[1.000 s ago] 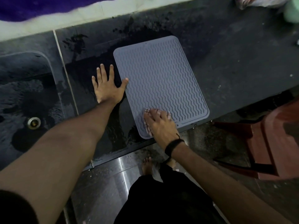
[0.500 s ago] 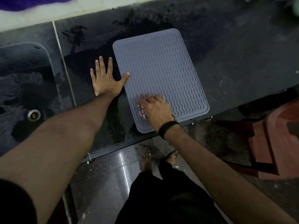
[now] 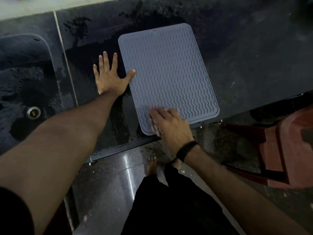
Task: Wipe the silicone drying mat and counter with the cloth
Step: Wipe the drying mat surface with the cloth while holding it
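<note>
A grey silicone drying mat [image 3: 169, 68] with a wavy ribbed surface lies flat on the dark, wet counter [image 3: 254, 56], its near corner reaching the counter's front edge. My left hand [image 3: 108, 77] lies spread flat on the counter just left of the mat, with the thumb tip resting on the mat's left edge. My right hand [image 3: 171, 126], with a black band on its wrist, presses on the mat's near left corner, its fingers stretched out and blurred by motion. No cloth shows in view.
A dark sink [image 3: 25, 73] with a metal drain [image 3: 33, 112] sits to the left, behind a thin seam in the counter. A red plastic chair [image 3: 291, 150] stands on the floor at the right. My bare feet [image 3: 151, 165] stand on the glossy floor below the counter edge.
My right hand slid up the mat's left side, then back toward the near edge and slightly right. My left hand stayed planted beside the mat.
</note>
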A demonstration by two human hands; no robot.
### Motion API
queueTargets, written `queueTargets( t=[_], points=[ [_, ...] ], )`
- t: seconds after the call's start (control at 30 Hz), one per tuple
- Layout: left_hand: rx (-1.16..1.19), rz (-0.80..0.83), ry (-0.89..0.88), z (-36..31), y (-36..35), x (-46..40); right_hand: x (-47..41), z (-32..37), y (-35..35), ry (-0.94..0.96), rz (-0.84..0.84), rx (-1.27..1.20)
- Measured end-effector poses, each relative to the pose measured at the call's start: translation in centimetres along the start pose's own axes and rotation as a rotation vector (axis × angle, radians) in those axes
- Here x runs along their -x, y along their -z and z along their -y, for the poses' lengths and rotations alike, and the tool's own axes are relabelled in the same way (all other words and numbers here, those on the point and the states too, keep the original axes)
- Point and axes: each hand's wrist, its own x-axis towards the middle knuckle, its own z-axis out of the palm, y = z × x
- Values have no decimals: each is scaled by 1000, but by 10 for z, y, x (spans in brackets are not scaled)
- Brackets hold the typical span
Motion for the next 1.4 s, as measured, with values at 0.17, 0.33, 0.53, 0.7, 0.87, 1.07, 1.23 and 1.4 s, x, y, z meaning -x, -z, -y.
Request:
queueTargets(
  t=[0.17, 0.33, 0.53, 0.7, 0.87, 1.07, 1.23, 1.4],
  points=[
    [-6, -3, 1, -1, 1, 1, -40, 23, -17, 44, 119, 82],
    [1, 2, 0, 0, 2, 1, 13, 15, -30, 114, 169, 86],
    [-11, -4, -2, -1, 1, 1, 41, -10, -9, 93, 173, 13],
    [-16, 0, -3, -1, 1, 1, -27, -21, 12, -64, -12, 17],
    [-17, 3, 10, -2, 1, 2, -47, -19, -5, -87, 124, 87],
    [-14, -4, 6, -2, 2, 2, 29, -20, -15, -37, 168, 82],
    [-21, 4, -1, -2, 3, 3, 31, -28, 5, -54, 134, 43],
    [-23, 6, 3, -2, 2, 2, -46, -27, 19, -110, -125, -39]
  ],
)
